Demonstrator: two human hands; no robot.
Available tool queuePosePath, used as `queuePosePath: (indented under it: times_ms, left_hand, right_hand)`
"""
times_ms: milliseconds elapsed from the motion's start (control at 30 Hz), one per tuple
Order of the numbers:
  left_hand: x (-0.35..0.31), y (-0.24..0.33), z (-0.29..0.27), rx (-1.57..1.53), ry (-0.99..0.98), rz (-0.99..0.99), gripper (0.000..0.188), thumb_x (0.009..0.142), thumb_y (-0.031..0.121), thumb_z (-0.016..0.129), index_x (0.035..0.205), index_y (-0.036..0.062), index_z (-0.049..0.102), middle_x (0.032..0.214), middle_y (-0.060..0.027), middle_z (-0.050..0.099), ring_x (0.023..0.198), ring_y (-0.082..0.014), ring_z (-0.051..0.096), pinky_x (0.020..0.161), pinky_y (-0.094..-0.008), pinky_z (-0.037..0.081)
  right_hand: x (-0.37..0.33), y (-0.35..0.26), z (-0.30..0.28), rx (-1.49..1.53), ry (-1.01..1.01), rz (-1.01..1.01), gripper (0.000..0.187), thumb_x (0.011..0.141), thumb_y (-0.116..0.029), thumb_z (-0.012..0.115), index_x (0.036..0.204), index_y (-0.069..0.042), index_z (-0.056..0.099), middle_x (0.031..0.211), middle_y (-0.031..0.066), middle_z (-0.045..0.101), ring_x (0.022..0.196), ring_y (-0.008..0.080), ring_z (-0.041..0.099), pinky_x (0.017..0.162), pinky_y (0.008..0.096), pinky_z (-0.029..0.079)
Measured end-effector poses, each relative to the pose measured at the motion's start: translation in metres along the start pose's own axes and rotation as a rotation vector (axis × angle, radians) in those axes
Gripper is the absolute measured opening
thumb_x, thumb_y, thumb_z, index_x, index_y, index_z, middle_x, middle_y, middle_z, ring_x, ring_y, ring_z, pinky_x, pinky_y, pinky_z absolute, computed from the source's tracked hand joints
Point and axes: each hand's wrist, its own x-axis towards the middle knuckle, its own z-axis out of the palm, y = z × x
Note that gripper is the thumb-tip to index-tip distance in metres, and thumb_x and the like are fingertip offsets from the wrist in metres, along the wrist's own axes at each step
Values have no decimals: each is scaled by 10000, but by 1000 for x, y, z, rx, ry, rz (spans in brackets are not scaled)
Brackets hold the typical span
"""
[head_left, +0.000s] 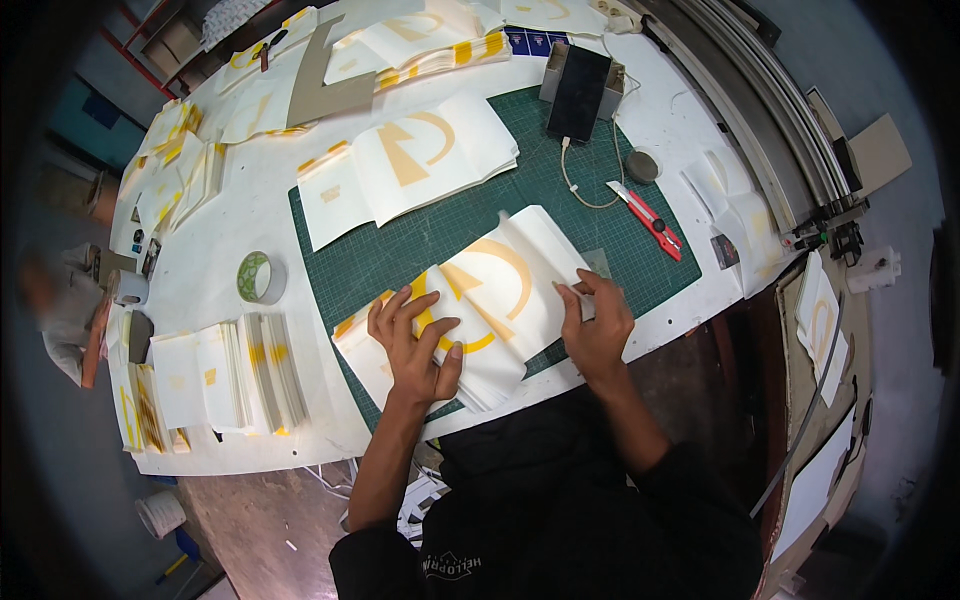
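In front of me lies a stack of white printed sheets [535, 235] with yellow and pale orange curved shapes. Its upper sheets are folded or curled, and the near edges fan out. My left hand [408, 345] rests on the stack's left part, fingers spread and pressing lightly on the paper. At the right edge of the top sheet, my right hand [597, 325] pinches the paper between thumb and fingers. Beneath the stack is a green cutting mat [450, 220]. Another stack of similar sheets [400, 165] lies farther off on the mat.
A red utility knife [650, 220] lies right of the stack, near a phone [580, 90] on a stand with a cable. To the left are a tape roll [262, 278] and more folded sheets [190, 375]. A long metal machine [770, 100] borders the right side. Another person [75, 310] is at far left.
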Motion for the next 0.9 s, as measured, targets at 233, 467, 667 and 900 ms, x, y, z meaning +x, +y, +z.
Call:
queuePosePath:
  times_ms: [233, 467, 667, 900]
  left_hand:
    - [0, 0, 1, 1, 4, 6, 262, 749, 264, 652, 934, 106, 748, 1228, -155, 659, 1327, -388, 468, 1155, -595, 194]
    - [-1, -1, 1, -7, -1, 3, 265, 748, 266, 653, 936, 105, 749, 1237, -157, 655, 1331, -391, 464, 1154, -601, 192]
    - [0, 0, 1, -3, -10, 2, 263, 760, 270, 653, 938, 104, 753, 1239, -160, 655, 1337, -394, 461, 1155, -604, 186]
    - [1, 0, 1, -11, -5, 5, 262, 770, 274, 650, 940, 104, 754, 1230, -159, 658, 1335, -390, 463, 1155, -603, 186]
  right_hand:
    - [3, 23, 4, -15, 37, 4, 236, 825, -1, 792, 1041, 20, 699, 897, 188, 735, 783, 344, 711, 717, 385, 548]
    - [8, 4, -8, -131, -140, -148, 154, 846, -127, 777, 979, -52, 755, 1403, 237, 553, 1344, 415, 476, 1085, 572, 332]
    - [-1, -8, -7, -198, -326, -139, 202, 868, -270, 754, 877, -69, 769, 1530, 235, 430, 1504, 445, 246, 1123, 743, 69]
    - [-7, -18, -2, -321, -298, -13, 231, 871, -249, 740, 962, -38, 716, 1525, 250, 418, 1491, 468, 260, 1109, 776, 48]
